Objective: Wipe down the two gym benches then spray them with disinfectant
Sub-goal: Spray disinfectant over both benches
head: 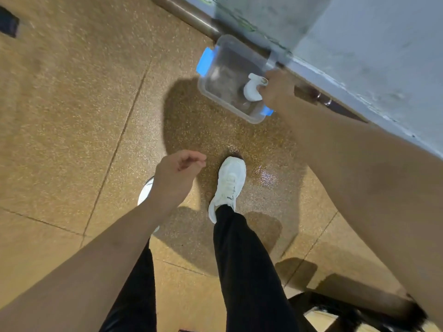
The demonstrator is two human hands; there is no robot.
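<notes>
Right hand [278,88]: over the far-right corner of the bin, gripping the white trigger head of the spray bottle [250,91].
Spray bottle: only its white head shows clearly, and the body below is blurred inside the bin.
Bin [230,58]: clear plastic with blue latches [205,62] on two sides. It sits on the floor against the foot of the wall [383,56].
Left hand [177,173]: fingers loosely curled, holding nothing, hanging over the floor near the shoes.
Shoes [230,185]: white, below black trousers [247,271], one set ahead toward the bin.
Floor [72,116]: speckled tan tiles with thin seams, and a shadow beside the bin.
</notes>
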